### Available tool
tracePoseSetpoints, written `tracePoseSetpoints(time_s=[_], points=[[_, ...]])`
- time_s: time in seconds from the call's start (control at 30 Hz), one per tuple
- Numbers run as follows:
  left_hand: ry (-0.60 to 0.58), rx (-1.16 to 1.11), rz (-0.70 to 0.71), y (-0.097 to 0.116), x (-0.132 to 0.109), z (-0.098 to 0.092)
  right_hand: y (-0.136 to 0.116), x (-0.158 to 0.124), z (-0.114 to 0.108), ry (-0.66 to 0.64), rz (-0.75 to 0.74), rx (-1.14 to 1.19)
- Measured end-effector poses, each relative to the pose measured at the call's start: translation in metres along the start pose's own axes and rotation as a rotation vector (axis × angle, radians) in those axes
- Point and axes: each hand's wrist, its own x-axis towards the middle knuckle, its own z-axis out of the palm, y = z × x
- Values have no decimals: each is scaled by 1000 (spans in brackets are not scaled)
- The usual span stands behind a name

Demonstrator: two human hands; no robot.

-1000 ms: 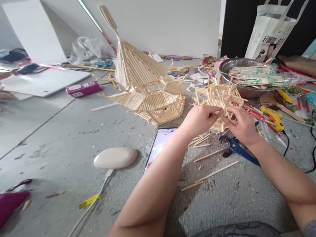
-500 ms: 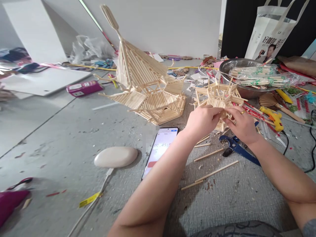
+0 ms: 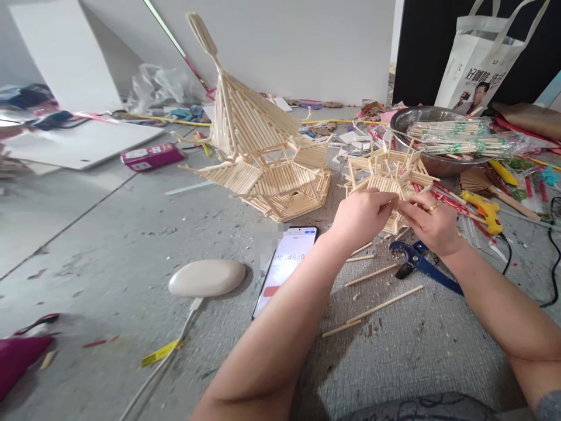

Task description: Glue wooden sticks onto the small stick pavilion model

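Note:
My left hand (image 3: pixel 364 215) and my right hand (image 3: pixel 433 221) meet at the near side of a small model of wooden sticks (image 3: pixel 385 166). The fingers of both are pinched together, and whatever is between the fingertips is too small or hidden to make out. A ring sits on a right-hand finger. Just below the right hand lies a blue-handled cutter (image 3: pixel 423 263). Several loose wooden sticks (image 3: pixel 385 304) rest on the floor under my hands. To the left stands a larger stick model (image 3: pixel 272 175) with a tall pointed roof.
A phone (image 3: pixel 287 263) showing a timer lies beside my left forearm, with a white oval device (image 3: pixel 208 278) and its cable further left. At right are a yellow glue gun (image 3: pixel 484 211) and a metal bowl (image 3: pixel 442 166) holding wrapped chopsticks. A paper bag (image 3: pixel 477 64) stands behind.
My right hand has shifted slightly to the right, and its fingers have drawn closer together. My left hand stays almost where it was at the small model.

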Motion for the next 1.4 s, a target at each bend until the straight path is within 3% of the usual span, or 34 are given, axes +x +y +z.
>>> tracePoseSetpoints(time_s=[0.17,0.27,0.5,1.0,1.1,1.2,1.3,1.4], points=[[1,-155,-208,6,3,-8,-5,4,-8,40,-70,107],[-65,-345,-341,9,4,-11,-7,4,-9,24,-123,117],[-143,-656,-507,10,5,-6,-8,1,-7,-31,-151,122],[-47,-689,-428,8,7,3,-14,-2,-2,-55,-21,257],[-72,-656,-406,7,7,1,-13,5,-10,-87,63,407],[-97,-582,-378,7,5,-2,-3,18,-16,-111,287,512],[-112,-503,-371,10,5,-4,11,34,-14,-247,496,579],[-103,-438,-373,14,5,-3,22,48,-9,-434,584,717]])
